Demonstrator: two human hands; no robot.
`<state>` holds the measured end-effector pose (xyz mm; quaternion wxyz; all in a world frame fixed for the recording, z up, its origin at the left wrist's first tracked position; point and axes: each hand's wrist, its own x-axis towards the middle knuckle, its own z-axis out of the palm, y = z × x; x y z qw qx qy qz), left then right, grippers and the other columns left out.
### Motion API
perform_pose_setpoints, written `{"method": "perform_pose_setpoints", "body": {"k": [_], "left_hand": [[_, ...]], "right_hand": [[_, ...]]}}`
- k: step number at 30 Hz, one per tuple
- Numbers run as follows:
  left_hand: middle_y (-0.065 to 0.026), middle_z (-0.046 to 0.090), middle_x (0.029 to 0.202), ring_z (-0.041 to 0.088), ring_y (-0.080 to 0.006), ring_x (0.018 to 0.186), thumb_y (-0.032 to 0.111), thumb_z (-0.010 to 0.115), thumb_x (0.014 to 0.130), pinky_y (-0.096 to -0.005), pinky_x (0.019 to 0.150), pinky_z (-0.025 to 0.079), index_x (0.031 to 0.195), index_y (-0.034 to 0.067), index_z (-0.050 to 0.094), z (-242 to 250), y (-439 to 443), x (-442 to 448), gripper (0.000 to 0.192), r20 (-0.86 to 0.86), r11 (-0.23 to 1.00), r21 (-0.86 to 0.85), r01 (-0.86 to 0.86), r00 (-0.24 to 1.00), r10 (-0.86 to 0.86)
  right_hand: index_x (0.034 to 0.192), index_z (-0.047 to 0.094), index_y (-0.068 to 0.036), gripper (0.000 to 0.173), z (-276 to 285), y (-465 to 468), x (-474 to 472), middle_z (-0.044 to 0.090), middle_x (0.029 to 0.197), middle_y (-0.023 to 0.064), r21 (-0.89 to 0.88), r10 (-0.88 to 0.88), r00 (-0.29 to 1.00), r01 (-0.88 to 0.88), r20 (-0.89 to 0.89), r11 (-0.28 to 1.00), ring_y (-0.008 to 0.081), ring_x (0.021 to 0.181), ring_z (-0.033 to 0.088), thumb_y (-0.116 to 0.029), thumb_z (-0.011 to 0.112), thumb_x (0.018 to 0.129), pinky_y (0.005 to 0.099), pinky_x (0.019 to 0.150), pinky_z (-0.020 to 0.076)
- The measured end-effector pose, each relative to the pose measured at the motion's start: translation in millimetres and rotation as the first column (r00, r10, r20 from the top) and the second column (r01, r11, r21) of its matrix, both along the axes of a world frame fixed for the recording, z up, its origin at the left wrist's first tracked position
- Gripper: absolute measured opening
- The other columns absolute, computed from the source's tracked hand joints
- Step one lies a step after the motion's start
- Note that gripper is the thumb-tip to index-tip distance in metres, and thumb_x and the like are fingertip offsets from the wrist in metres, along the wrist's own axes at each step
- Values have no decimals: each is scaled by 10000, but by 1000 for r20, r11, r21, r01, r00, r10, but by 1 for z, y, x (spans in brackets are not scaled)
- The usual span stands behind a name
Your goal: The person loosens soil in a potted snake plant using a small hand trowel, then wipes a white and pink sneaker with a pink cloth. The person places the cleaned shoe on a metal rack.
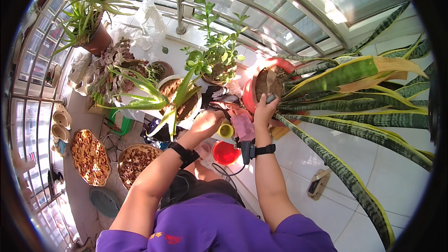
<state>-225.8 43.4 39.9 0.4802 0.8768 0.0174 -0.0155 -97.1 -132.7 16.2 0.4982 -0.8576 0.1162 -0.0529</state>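
My right hand grips the dark handle of a small garden trowel, whose blade lies against the soil in a red pot. A large snake plant leans out of this pot to the right. My left hand is curled near the pot's left side, above a small yellow cup; its fingertips are partly hidden, and I cannot tell whether it holds anything. An aloe plant in a round pot of brown soil stands just beyond my left hand.
A pink cloth and a red bowl lie between my arms. A jade plant stands at the back near metal railings. Trays of drying slices are at left. A long snake plant leaf arches over the tiles at right.
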Motion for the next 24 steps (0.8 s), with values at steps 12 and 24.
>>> {"method": "perform_pose_setpoints", "body": {"k": [12,24], "left_hand": [[-135,620,732,605,-308,663,181,618,797,-378,588,483,806,36,609,-4,20,32,145,109,999,-16,42,993,-40],[-136,566,804,577,-333,783,144,579,796,-421,679,482,891,30,572,32,35,68,148,247,998,19,-54,968,48]], "right_hand": [[1079,435,60,355,-4,15,19,550,986,264,-213,4,994,20,112,977,414,924,542,-195,553,863,440,812,417],[1074,470,93,350,-8,5,18,545,939,247,-257,30,992,3,126,966,396,829,530,-132,564,823,451,761,424]]}}
